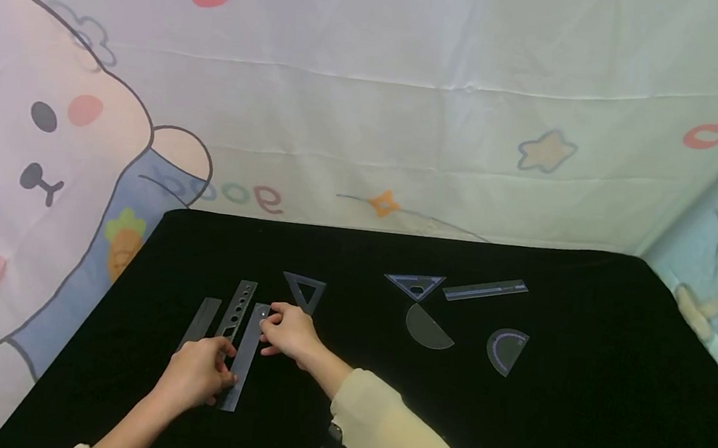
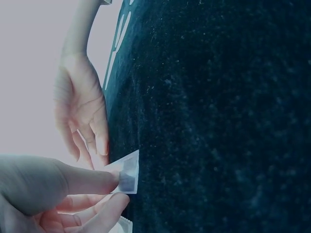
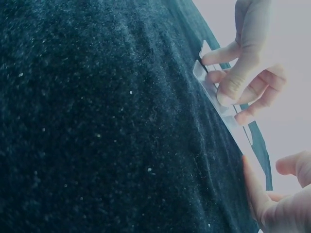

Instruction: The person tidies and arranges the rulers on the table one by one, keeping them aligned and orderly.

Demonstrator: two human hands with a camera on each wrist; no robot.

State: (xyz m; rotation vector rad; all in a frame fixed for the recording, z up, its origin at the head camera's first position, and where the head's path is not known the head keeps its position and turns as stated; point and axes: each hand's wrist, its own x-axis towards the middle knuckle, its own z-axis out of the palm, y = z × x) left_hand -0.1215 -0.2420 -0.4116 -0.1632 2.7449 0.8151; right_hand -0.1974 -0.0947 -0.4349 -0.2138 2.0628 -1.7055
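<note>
Three clear rulers lie side by side at the left of the black cloth. My left hand (image 1: 198,375) is at the near half of the rightmost ruler (image 1: 243,365), its thumb and fingers pinching it across the edges. The middle ruler, a stencil ruler with cut-out holes (image 1: 240,306), passes partly under those fingers. Left of it lies a plain ruler (image 1: 200,323), its near end hidden by the hand. My right hand (image 1: 292,332) is at the rightmost ruler's far end; in the right wrist view a straight finger (image 3: 252,182) touches the ruler's edge.
Behind the right hand lies a set square (image 1: 292,279). Farther right are another set square (image 1: 415,279), a short ruler (image 1: 485,291), a protractor (image 1: 429,330) and a second protractor (image 1: 506,349). A printed curtain (image 1: 356,121) hangs behind the cloth-covered table (image 1: 575,422).
</note>
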